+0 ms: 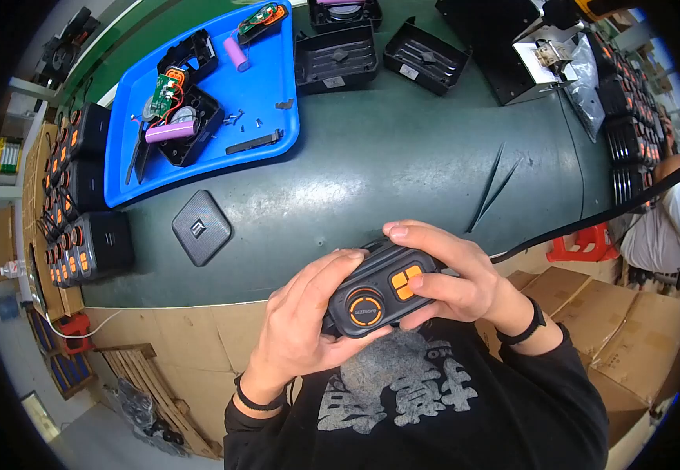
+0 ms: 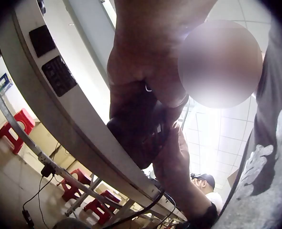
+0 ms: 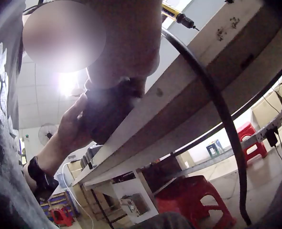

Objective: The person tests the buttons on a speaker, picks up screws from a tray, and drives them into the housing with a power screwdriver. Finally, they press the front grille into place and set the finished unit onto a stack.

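Observation:
Both hands grip a black box-shaped device [image 1: 384, 301] in front of the chest. Its upper face carries a round orange-ringed knob and orange buttons [image 1: 406, 280]. My left hand [image 1: 302, 309] curls round the knob end, thumb along the near side. Round the other end curls my right hand [image 1: 459, 282], with a finger at the buttons. In the left wrist view the left hand [image 2: 146, 52] and the dark device [image 2: 143, 129] are seen from below. The right wrist view likewise shows the right hand [image 3: 124, 47] over the shaded device [image 3: 107, 112].
A blue tray [image 1: 281, 141] holds opened housings, circuit boards, purple cells and screws. A dark textured cover [image 1: 202, 227] lies on the green table [image 1: 340, 188]. Tweezers [image 1: 490, 192] lie at right. Similar devices [image 1: 93, 247] are stacked at left. A black cable [image 1: 583, 223] crosses the right edge.

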Demonstrator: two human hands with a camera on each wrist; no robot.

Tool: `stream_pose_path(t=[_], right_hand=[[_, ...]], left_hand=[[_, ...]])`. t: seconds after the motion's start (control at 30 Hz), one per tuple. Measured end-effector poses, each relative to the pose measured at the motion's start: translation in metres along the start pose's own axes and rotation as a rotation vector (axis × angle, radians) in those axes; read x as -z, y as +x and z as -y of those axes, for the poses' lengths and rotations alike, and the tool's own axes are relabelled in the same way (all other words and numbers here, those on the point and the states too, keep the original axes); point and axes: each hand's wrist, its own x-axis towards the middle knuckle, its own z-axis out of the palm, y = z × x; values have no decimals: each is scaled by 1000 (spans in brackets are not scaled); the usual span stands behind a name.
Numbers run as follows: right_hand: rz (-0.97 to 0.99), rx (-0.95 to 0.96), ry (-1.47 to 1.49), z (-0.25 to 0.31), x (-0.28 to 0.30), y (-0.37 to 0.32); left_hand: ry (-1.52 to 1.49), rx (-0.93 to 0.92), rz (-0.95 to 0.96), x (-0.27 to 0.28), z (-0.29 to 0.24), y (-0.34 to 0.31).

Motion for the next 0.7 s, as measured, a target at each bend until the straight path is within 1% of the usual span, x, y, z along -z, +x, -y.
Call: stream_pose_path(t=[0.3,0.57,0.7], right_hand=[[-17,10,15,0,-1,1],[35,-25,30,2,4,3],[34,-23,58,1,4,2]], left_hand=[[-14,9,6,1,0,1],[-28,22,-5,0,-1,4],[-50,56,-14,0,-2,4]])
